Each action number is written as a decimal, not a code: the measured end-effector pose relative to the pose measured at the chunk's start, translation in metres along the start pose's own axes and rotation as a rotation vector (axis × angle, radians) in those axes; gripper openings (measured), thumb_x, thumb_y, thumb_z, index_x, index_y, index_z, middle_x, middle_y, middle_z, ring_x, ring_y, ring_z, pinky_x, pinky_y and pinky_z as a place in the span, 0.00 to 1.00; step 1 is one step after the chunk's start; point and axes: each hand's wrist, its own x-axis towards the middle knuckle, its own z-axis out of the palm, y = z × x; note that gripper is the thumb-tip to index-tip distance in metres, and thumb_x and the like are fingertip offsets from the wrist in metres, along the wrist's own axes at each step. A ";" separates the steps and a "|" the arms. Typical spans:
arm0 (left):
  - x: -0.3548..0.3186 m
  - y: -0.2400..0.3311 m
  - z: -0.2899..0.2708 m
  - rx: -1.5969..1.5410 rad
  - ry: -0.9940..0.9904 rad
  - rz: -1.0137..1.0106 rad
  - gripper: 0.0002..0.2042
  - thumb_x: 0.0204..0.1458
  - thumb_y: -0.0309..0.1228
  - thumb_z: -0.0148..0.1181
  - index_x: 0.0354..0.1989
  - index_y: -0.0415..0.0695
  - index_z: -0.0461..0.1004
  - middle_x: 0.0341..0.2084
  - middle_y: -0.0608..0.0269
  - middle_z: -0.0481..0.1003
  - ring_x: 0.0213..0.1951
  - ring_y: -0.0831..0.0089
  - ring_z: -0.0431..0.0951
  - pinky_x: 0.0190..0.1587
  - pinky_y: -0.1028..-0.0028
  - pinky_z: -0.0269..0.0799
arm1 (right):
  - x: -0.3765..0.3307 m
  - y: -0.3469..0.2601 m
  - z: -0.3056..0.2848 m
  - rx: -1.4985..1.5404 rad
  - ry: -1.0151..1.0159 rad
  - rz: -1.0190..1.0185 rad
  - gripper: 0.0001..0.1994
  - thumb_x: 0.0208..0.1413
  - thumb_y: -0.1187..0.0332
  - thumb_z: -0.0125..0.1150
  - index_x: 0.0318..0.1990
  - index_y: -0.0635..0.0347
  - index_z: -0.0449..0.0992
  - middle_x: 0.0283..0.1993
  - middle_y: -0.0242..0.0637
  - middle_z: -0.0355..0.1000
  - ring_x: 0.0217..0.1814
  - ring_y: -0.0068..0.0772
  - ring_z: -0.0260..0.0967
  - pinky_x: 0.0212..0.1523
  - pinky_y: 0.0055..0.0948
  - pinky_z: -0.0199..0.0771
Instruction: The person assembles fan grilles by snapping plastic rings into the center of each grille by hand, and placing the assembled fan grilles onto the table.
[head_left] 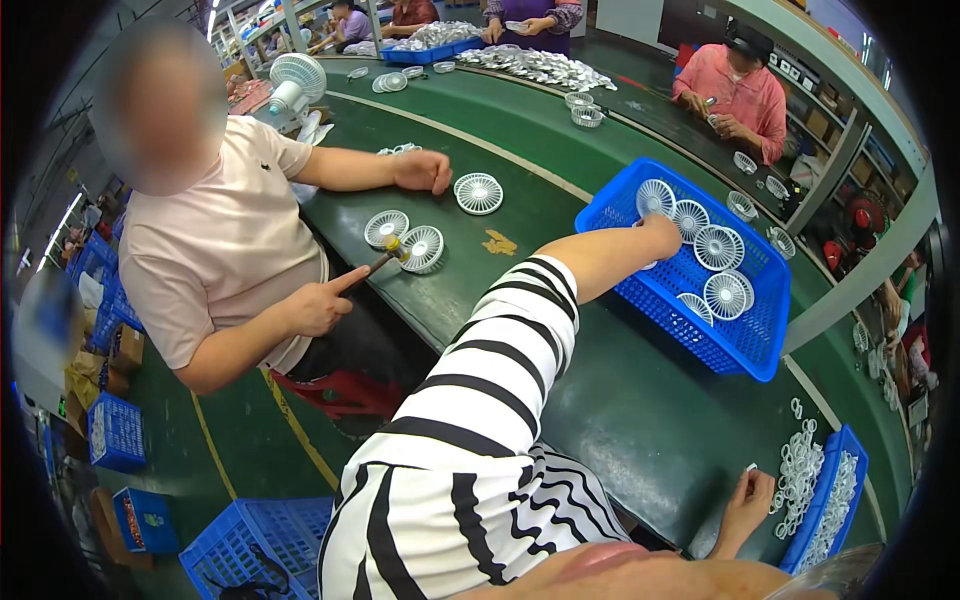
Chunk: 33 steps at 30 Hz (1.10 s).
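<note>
My left hand (662, 237) reaches over the near side of a blue plastic basket (640, 292), its fingers closed at the lower edge of a white round fan grille (656, 197). More white grilles (718, 247) lie in that basket, some overlapping. My right hand (742, 510) is low at the right, fingers pinched on a small white plastic piece (752, 467), mostly hidden by the fingers. Beside it lies a pile of small white ring-ended plastic parts (797, 475), with more in a narrow blue basket (822, 500).
Across the green table (610, 420), a co-worker holds a yellow-headed hammer (385, 255) at a white grille (421, 248). Another grille (478, 193) lies near their other hand. Yellowish scraps (499, 242) sit on the tabletop. A metal post (840, 275) rises past the large basket.
</note>
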 end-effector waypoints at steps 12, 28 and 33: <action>-0.167 0.109 -0.060 -0.998 0.884 0.390 0.09 0.52 0.32 0.52 0.36 0.38 0.68 0.23 0.46 0.72 0.26 0.50 0.74 0.29 0.58 0.68 | -0.001 -0.088 -0.004 0.156 0.170 -0.330 0.05 0.48 0.81 0.59 0.33 0.67 0.72 0.34 0.43 0.69 0.37 0.44 0.65 0.39 0.36 0.66; -0.262 0.156 -0.028 -1.851 0.179 0.375 0.13 0.62 0.32 0.44 0.51 0.38 0.65 0.40 0.63 0.70 0.42 0.78 0.68 0.47 0.77 0.65 | 0.020 -0.134 0.003 0.179 0.439 -0.490 0.10 0.37 0.77 0.67 0.30 0.58 0.76 0.30 0.33 0.71 0.30 0.36 0.69 0.30 0.29 0.69; -0.264 0.163 -0.019 -1.570 0.379 0.441 0.14 0.58 0.29 0.47 0.50 0.38 0.63 0.39 0.59 0.69 0.39 0.75 0.69 0.44 0.74 0.67 | 0.012 -0.131 0.009 0.149 0.350 -0.379 0.06 0.42 0.74 0.63 0.28 0.58 0.72 0.28 0.35 0.69 0.31 0.39 0.67 0.31 0.32 0.69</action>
